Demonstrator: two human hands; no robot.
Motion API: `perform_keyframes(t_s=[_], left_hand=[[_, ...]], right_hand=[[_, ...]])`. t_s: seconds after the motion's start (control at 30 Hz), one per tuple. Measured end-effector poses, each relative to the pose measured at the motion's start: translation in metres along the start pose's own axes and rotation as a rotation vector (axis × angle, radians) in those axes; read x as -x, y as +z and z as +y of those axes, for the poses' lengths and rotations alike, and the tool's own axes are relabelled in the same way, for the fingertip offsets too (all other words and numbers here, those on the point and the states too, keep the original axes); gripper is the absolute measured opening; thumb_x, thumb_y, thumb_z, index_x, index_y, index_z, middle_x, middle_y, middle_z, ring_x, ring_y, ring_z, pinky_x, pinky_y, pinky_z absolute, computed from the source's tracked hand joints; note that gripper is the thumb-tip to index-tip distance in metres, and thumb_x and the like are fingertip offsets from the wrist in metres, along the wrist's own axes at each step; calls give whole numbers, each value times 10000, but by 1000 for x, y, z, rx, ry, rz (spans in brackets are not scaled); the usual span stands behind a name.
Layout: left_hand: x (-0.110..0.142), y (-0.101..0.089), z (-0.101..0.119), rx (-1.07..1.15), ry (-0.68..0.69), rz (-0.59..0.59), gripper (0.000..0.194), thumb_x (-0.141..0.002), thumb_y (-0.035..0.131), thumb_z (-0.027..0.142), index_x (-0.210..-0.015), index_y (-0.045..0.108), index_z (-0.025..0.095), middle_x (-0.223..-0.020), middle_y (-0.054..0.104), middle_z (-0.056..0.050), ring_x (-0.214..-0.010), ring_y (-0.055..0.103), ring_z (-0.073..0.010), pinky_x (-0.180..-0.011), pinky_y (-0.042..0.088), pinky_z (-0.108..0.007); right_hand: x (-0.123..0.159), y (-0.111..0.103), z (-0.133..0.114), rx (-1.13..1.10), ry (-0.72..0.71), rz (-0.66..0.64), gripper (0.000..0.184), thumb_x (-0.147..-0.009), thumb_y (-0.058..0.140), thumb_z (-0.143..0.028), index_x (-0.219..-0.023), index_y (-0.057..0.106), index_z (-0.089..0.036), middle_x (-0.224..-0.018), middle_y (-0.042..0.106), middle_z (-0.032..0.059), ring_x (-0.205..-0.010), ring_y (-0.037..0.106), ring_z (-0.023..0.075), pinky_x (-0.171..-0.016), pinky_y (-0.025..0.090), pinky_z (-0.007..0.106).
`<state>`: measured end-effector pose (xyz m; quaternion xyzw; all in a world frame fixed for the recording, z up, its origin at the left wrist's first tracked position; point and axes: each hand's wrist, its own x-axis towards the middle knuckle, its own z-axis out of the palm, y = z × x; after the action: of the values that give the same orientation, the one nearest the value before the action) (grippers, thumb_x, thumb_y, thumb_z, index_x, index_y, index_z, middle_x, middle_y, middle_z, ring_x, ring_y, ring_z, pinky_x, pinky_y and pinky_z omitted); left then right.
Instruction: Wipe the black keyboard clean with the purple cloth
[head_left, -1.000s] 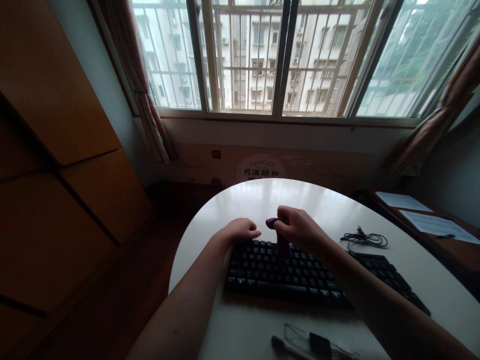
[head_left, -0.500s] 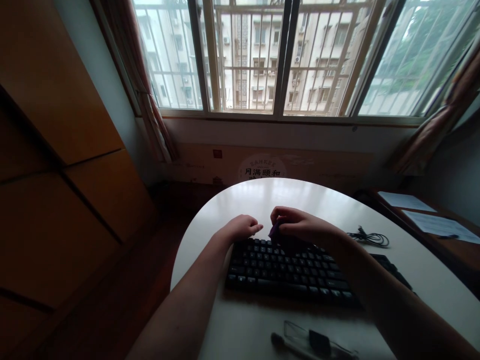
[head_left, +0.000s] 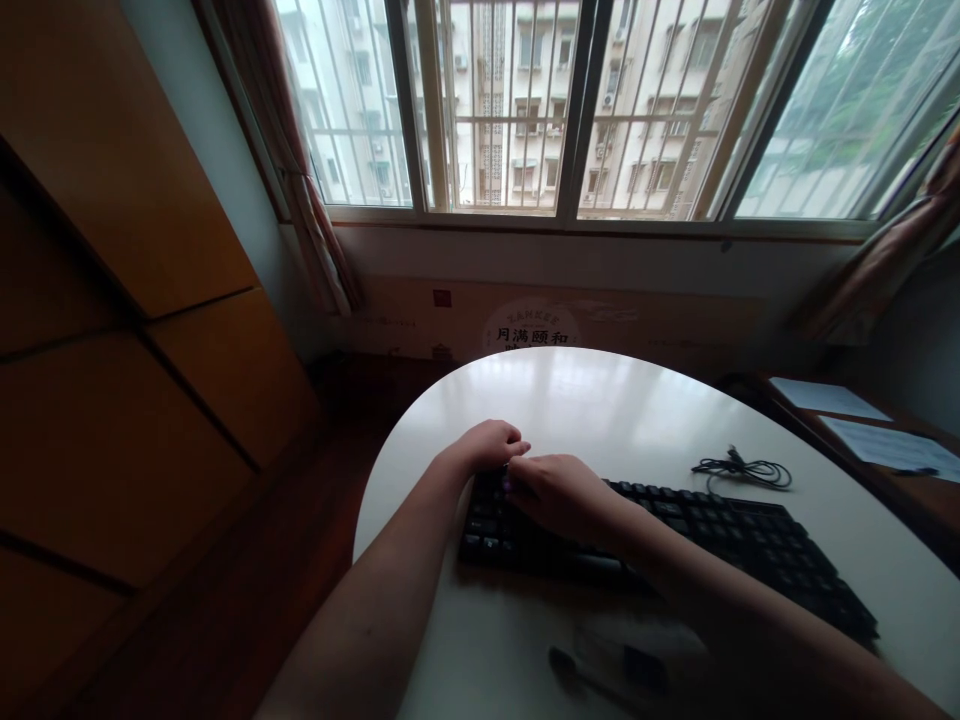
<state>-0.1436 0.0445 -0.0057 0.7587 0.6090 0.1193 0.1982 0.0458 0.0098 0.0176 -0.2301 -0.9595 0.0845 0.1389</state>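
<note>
A black keyboard [head_left: 720, 535] lies across the white round table [head_left: 585, 400]. My left hand [head_left: 487, 445] rests at the keyboard's far left corner with its fingers curled in. My right hand [head_left: 559, 492] lies over the keyboard's left end, fingers closed, its tips close to my left hand. A small purple thing shows as a sliver at the right hand's fingertips [head_left: 508, 486]; most of it is hidden by the hand.
A coiled black cable [head_left: 742, 467] lies on the table behind the keyboard. A dark tool with a wire loop [head_left: 607, 672] lies near the front edge. Wooden cabinets stand at the left, a barred window ahead, papers on a side surface [head_left: 862, 425] at the right.
My right hand has moved left along the keyboard with the purple thing, from the middle to the left end beside my left hand. The view has shifted slightly left.
</note>
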Motion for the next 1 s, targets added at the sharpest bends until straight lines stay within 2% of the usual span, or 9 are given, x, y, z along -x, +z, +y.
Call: perform_keyframes(t_s=[0.13,0.27,0.4,0.5,0.63,0.73,0.8,0.9,1.0], left_hand=[[2,-2,4,-22,-23,-9,395,-844,509,508,-703,676,179,-617,602,3,-599,479,-136,-548,309,-259],[2,-2,3,-22,-15,-18,333,-828,527,461,-715,681,188,-652,623,4,-627,503,-141,-557,318,-254],[-1,0,-1,20,-16,-20,329,-831,513,449,-726,680,187,-645,615,7,-612,512,-137,-548,321,-252],[-2,1,-4,70,-31,-15,371,-826,519,502,-718,666,179,-633,598,11,-606,513,-134,-540,322,-250],[-1,-1,-5,130,-60,-22,367,-810,538,512,-720,656,177,-670,613,7,-627,526,-137,-547,335,-248],[-1,-1,-4,137,-64,-23,370,-809,534,515,-713,652,178,-680,631,-2,-631,534,-142,-566,352,-253],[-1,-1,-5,135,-61,-17,370,-803,536,513,-711,656,175,-673,633,-6,-631,540,-149,-574,360,-259],[-3,1,-8,157,-48,-23,329,-768,570,481,-742,676,170,-677,639,-4,-630,538,-151,-584,365,-263],[-7,4,-12,129,-13,-7,358,-778,552,503,-710,664,170,-626,597,10,-608,504,-142,-568,342,-261]], right_hand=[[1,6,-3,37,39,-34,119,-890,569,-301,-908,623,-196,-820,708,56,-696,629,198,-589,336,276],[-1,-2,7,-65,215,79,235,-910,521,-364,-829,660,-193,-709,676,43,-616,573,164,-558,320,271],[-6,-9,22,-655,371,173,408,-895,505,-477,-639,591,-171,-525,534,-6,-477,456,122,-462,309,247],[-9,-10,35,-1119,555,307,385,-835,583,-531,-713,588,-166,-549,537,-9,-468,490,134,-442,393,252],[-11,-11,51,-1392,758,527,354,-808,625,-523,-775,544,-180,-566,528,-8,-461,516,151,-414,458,276],[-10,-10,52,-1308,654,637,373,-848,574,-558,-809,538,-189,-588,525,-11,-449,495,139,-384,429,262],[-8,-7,45,-1121,497,605,401,-873,546,-579,-806,561,-184,-602,534,-11,-449,476,123,-400,405,249],[-5,2,25,-739,205,361,396,-920,519,-519,-782,632,-165,-625,576,5,-537,514,130,-503,415,247],[-1,11,8,-420,-74,94,276,-942,531,-382,-878,714,-185,-821,687,38,-705,601,152,-663,452,261]])
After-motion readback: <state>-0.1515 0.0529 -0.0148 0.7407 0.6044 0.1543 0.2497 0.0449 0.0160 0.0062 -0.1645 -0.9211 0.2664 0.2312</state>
